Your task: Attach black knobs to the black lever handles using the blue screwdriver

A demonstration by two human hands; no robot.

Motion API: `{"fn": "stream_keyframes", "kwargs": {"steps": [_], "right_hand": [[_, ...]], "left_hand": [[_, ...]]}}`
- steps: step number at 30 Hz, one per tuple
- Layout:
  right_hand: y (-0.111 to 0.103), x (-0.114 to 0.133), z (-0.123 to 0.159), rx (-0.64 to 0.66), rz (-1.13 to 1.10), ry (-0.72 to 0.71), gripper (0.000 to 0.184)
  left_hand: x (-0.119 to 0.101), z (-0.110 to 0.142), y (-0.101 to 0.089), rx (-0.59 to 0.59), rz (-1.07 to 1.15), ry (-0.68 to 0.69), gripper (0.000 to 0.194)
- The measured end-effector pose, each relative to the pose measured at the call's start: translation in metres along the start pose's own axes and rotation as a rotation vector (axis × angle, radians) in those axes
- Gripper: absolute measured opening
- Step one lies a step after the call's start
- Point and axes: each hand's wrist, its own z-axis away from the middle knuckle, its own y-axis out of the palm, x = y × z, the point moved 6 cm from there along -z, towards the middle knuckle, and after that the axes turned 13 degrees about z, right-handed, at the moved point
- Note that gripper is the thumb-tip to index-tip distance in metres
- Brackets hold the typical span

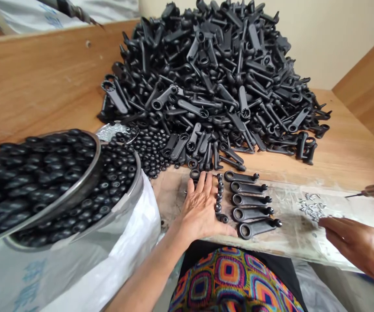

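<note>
The left grip lies flat, fingers spread, holding nothing, just beside a row of black levers; the right grip, half curled and empty, sits near silver screws at 3 o'clock. One knock to the heaped black pile at 12 could slide parts across the wooden counter — cream wall behind.

1. Matt black plastic arms, heaped
2. Right of the heap: smooth varnished wood bench top
3. Left of the heap: glossy metal bowl rim; creased, shiny white plastic sack
</note>
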Motion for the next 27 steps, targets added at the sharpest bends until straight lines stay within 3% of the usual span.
{"fn": "stream_keyframes", "kwargs": {"steps": [4, 9, 14, 20, 27], "right_hand": [[-0.017, 0.038, -0.005, 0.032, -0.195, -0.25, 0.019], [-0.029, 0.119, -0.029, 0.125, -0.593, -0.46, 0.026], [-0.027, 0.181, -0.058, 0.005, -0.719, -0.535, 0.02], [-0.014, 0.199, -0.065, -0.163, -0.546, -0.568, 0.016], [-0.014, 0.204, -0.058, -0.154, -0.369, -0.58, 0.019]], "left_hand": [[0.0, 0.0, 0.001, 0.009, 0.002, -0.007, 0.133], [-0.001, 0.0, -0.001, 0.003, -0.004, -0.017, 0.128], [-0.003, 0.0, -0.002, -0.036, -0.05, 0.009, 0.117], [-0.003, 0.001, -0.001, -0.069, -0.07, 0.05, 0.096], [-0.001, 0.003, 0.0, -0.047, -0.05, 0.041, 0.087]]}}
